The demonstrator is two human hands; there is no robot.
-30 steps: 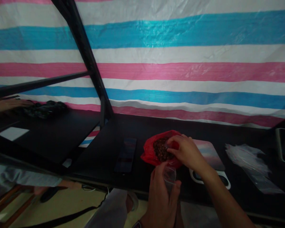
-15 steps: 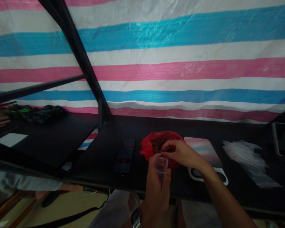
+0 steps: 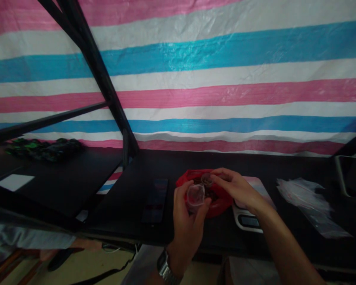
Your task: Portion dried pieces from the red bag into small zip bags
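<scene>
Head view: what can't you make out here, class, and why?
In the head view:
Scale: right end behind the right forearm; display too small and dark to read.
What the red bag holds: partly behind left hand, right hand and clear cup.
Watch: digits too small.
Device at right: cut off by the picture's edge.

Right grip (image 3: 236,187) partly hides the scale (image 3: 263,191); right edge crops a device (image 3: 352,176)

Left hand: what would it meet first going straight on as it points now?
Probably the red plastic bag, directly beyond the clear cup in the left hand; height is unclear, so it might pass above.
</scene>
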